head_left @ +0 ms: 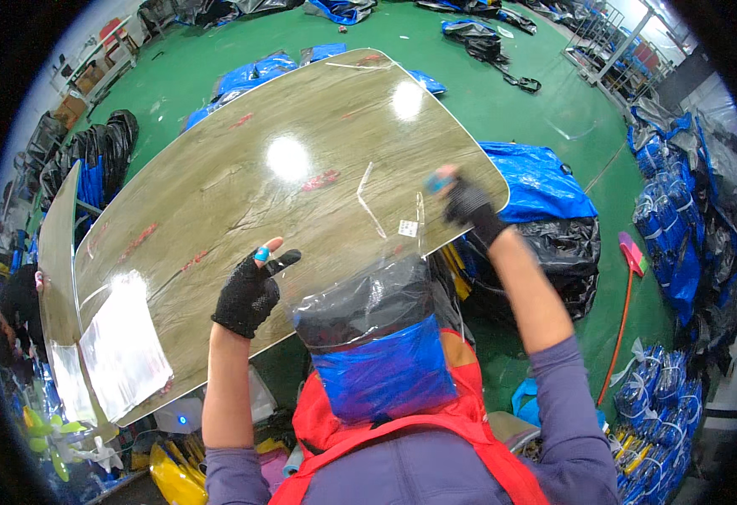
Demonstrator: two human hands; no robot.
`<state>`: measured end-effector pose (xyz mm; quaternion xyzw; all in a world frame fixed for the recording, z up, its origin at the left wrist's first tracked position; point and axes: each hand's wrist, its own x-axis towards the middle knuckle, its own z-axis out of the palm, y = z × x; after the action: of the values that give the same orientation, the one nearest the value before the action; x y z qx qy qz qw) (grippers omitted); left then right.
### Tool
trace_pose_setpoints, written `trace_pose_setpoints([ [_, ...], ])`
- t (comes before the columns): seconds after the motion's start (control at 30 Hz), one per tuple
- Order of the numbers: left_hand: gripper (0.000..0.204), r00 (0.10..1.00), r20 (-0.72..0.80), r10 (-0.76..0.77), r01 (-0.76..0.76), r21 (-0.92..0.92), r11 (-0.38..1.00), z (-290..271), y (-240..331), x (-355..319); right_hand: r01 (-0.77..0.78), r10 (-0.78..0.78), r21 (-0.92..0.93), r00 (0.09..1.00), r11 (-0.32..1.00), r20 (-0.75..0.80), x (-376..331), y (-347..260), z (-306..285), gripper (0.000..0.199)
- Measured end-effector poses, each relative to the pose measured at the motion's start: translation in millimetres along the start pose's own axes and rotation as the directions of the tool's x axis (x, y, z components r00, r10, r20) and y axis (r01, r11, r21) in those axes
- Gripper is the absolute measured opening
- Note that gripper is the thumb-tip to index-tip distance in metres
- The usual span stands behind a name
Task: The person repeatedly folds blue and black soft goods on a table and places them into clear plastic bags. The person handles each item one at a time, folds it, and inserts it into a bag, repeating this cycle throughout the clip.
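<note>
Two gloved hands work a clear plastic bag over a wooden table.

The left hand (pixel 250 290), in a black fingerless glove, rests loosely curled on the table (pixel 242 194) edge, gripping nothing visible. The right hand (pixel 467 202) is raised at the table's right edge, fingers closed, pinching the clear plastic bag (pixel 368 295), which hangs down before the table's near edge and holds black and blue material.

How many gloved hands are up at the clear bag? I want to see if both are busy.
2. The left hand is at the clear plastic bag's left edge over the table; the right hand pinches its upper right corner.
</note>
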<state>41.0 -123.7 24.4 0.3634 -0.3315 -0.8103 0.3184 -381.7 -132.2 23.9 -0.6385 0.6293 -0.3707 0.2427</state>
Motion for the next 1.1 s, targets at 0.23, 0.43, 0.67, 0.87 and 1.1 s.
trace_pose_setpoints([
  [0.23, 0.038, 0.981, 0.033, 0.192, -0.194, 0.081, 0.978, -9, -27, -36, -0.272, -0.138, 0.716, 0.878, 0.643, 0.458, -73, 26, 34, 0.045],
  [0.43, 0.024, 0.937, 0.285, 0.202, -0.292, 0.957, 0.003, 18, -24, -90, 0.509, -0.401, -0.146, 0.797, 0.848, 0.451, -127, -35, -10, 0.045],
  [0.67, 0.045, 0.768, 0.260, 0.586, -0.345, 0.938, 0.037, 70, -39, -22, 0.528, -0.518, 0.023, 0.821, 0.849, 0.241, -102, -87, 47, 0.049],
  [0.87, 0.100, 0.835, -0.110, 0.539, -0.281, 0.757, 0.590, 68, -138, -56, 0.772, -0.723, -0.115, 0.628, 0.625, 0.286, -32, 3, 123, 0.048],
  [1.1, 0.078, 0.948, -0.260, -0.184, 0.285, 0.432, 0.856, 33, -108, -58, -0.466, 0.253, -0.419, 0.846, 0.779, -0.470, 91, 127, -49, 0.048],
])
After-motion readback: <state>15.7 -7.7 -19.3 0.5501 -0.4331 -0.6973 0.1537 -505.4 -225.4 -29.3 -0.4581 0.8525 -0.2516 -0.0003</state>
